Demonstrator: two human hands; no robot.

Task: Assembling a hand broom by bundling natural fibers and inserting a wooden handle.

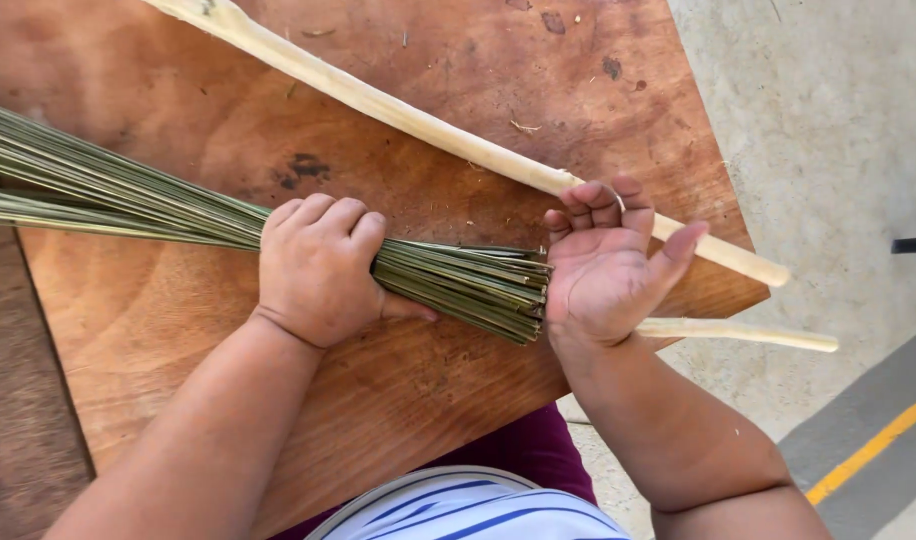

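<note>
Bundle of thin green stalks lies across the wooden worktop, running from left edge to frame centre. Left hand wraps it, grip closed tight round the stalks. Right hand, palm flat, fingers spread, butts the cut ends, prob. squaring them up. Pale stick runs diagonally behind; next move needs ends flush w/ grip firm.

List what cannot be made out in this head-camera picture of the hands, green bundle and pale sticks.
- Bundle of green strips: far ends cut off by the left edge.
- Long pale stick: top end leaves the upper edge.
- Shorter pale stick: near end hidden behind the right hand.
- Left hand: palm and grip hidden underneath.
</note>
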